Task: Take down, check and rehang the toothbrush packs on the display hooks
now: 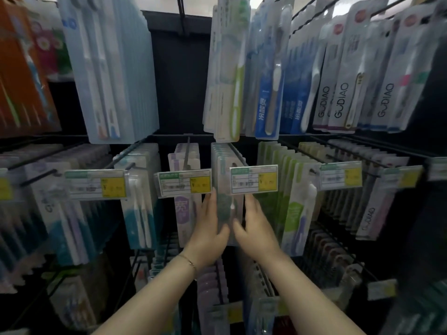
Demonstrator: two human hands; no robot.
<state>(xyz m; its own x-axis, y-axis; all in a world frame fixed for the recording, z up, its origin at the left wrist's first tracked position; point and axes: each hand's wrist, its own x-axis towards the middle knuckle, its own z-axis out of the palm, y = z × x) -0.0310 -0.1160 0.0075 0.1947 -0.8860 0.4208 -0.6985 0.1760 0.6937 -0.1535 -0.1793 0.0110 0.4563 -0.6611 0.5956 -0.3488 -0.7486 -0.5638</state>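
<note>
Grip: left hand point(210, 224) and right hand point(255, 227) pinch the front pack point(226, 204), thumbs on its face.
Pull: straight along the hook point(238, 154), level.

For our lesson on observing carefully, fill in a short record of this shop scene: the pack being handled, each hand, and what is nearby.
pack: clear plastic toothbrush pack with a dark green card, front of its stack, middle row, centre
left hand: grips the pack's left edge, thumb on its front
right hand: grips its right edge
above: white and yellow price label, covering the pack's top
left neighbour: lilac-printed toothbrush pack
wrist: thin chain bracelet on the left arm
</note>
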